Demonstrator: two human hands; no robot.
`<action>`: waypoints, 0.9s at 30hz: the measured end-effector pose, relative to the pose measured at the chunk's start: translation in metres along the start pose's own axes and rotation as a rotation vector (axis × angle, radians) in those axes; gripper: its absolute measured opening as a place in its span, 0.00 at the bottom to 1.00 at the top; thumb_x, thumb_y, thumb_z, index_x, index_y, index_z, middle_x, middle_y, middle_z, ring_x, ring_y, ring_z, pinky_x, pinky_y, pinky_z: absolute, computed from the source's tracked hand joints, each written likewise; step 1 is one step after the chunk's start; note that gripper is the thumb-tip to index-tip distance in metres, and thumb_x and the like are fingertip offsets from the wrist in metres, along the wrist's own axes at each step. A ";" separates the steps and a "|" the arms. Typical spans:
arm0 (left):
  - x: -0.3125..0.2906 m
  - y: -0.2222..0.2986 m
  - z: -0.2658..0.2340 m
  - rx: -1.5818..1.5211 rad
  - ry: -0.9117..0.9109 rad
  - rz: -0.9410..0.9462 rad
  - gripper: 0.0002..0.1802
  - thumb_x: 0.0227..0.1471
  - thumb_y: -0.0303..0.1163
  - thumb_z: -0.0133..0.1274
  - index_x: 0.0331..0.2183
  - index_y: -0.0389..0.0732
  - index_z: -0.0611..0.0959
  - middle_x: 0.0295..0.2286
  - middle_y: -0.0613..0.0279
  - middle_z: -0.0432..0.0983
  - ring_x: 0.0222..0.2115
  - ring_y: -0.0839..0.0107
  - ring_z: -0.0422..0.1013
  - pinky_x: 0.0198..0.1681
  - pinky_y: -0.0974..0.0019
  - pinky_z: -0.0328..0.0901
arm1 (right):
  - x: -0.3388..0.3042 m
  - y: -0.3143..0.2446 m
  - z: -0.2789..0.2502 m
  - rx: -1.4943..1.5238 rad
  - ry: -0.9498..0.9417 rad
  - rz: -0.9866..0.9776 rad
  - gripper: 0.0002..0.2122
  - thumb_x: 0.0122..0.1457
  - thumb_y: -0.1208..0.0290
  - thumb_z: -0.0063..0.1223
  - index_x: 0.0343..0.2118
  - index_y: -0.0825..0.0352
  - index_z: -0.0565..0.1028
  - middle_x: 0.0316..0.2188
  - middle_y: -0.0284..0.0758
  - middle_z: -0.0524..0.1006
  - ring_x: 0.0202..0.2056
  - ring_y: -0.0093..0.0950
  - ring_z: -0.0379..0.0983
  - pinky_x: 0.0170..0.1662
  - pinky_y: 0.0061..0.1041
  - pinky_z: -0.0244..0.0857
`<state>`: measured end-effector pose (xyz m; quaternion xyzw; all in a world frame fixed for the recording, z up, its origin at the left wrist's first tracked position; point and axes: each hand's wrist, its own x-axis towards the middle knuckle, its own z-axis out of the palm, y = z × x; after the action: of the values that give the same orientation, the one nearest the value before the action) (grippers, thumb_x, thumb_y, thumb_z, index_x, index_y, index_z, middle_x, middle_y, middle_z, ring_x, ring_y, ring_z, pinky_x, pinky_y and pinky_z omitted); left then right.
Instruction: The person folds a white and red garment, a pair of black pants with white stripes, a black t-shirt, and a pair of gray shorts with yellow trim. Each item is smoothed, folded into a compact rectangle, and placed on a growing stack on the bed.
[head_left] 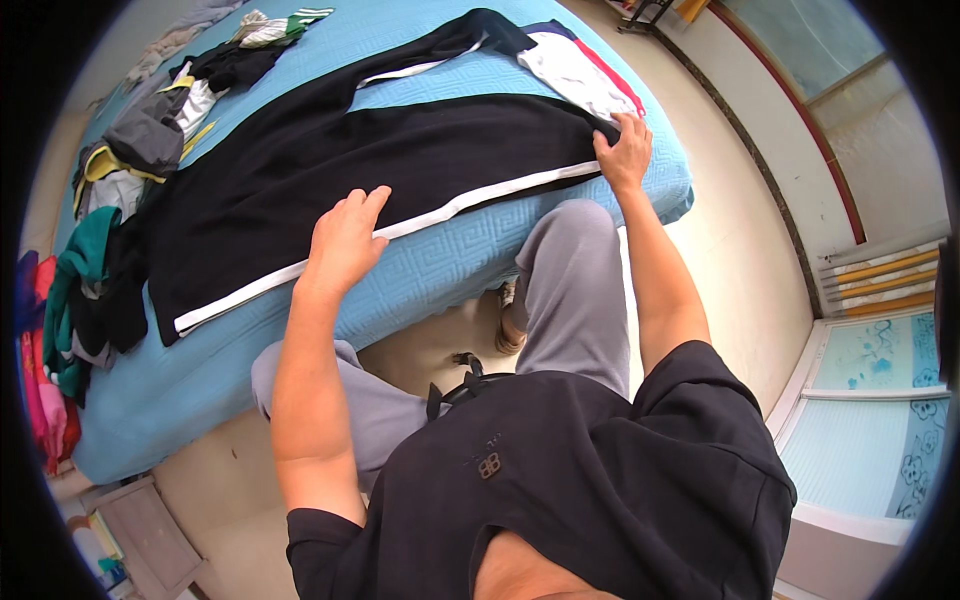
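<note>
Head view: soft black trousers, best held at hem and side edge

Black trousers (430,150) lie spread across the blue bedspread (410,275), legs reaching right, a white stripe running along the near edge. Their cloth drapes in loose folds, so it should handle as light to moderate in weight, limp and hard to damage; it likely sags if lifted from one point. The firmest places to hold are probably the hem and the striped edge, with two grips well apart. The right hand (625,152) appears to pinch the near leg's hem, just beside a white-and-red garment (580,75). The left hand (347,238) is loosely open over the striped edge; whether it presses the cloth, I cannot tell.
</note>
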<state>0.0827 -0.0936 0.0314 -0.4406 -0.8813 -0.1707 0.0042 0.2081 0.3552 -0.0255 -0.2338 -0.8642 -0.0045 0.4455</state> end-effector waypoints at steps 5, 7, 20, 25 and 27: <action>0.021 0.016 0.024 0.018 0.016 0.165 0.33 0.42 0.24 0.63 0.54 0.46 0.77 0.32 0.57 0.71 0.37 0.58 0.72 0.42 0.55 0.68 | -0.018 0.032 -0.006 -0.046 -0.035 -0.008 0.15 0.46 0.70 0.61 0.40 0.60 0.79 0.45 0.37 0.76 0.48 0.41 0.71 0.52 0.40 0.66; 0.027 0.022 0.032 0.053 0.040 0.256 0.32 0.42 0.25 0.64 0.53 0.46 0.78 0.32 0.58 0.71 0.35 0.59 0.72 0.40 0.56 0.68 | -0.010 0.048 -0.004 -0.025 -0.066 -0.024 0.11 0.47 0.73 0.57 0.35 0.61 0.81 0.43 0.37 0.77 0.47 0.41 0.72 0.51 0.40 0.66; 0.022 0.012 0.063 0.118 0.145 0.367 0.28 0.41 0.26 0.61 0.49 0.48 0.80 0.29 0.60 0.70 0.30 0.59 0.70 0.35 0.57 0.63 | 0.087 0.023 0.014 -0.165 -0.054 0.151 0.13 0.57 0.61 0.58 0.41 0.61 0.81 0.42 0.39 0.81 0.46 0.40 0.76 0.50 0.37 0.68; 0.019 0.027 0.071 0.293 0.274 0.308 0.28 0.38 0.27 0.56 0.48 0.45 0.79 0.28 0.64 0.70 0.31 0.65 0.69 0.31 0.61 0.62 | 0.074 -0.132 0.063 0.463 -0.369 -0.219 0.11 0.58 0.61 0.57 0.37 0.62 0.82 0.40 0.40 0.81 0.45 0.41 0.76 0.51 0.37 0.68; 0.017 0.027 0.072 0.318 0.296 0.262 0.21 0.39 0.28 0.56 0.41 0.43 0.79 0.28 0.63 0.70 0.30 0.65 0.70 0.31 0.63 0.63 | 0.061 -0.215 0.071 0.579 -0.505 -0.201 0.14 0.58 0.56 0.56 0.36 0.61 0.83 0.39 0.41 0.82 0.44 0.41 0.76 0.50 0.37 0.69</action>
<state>0.1036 -0.0434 -0.0257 -0.5149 -0.8224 -0.0905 0.2244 0.0356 0.2032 0.0223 -0.0066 -0.9307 0.2532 0.2638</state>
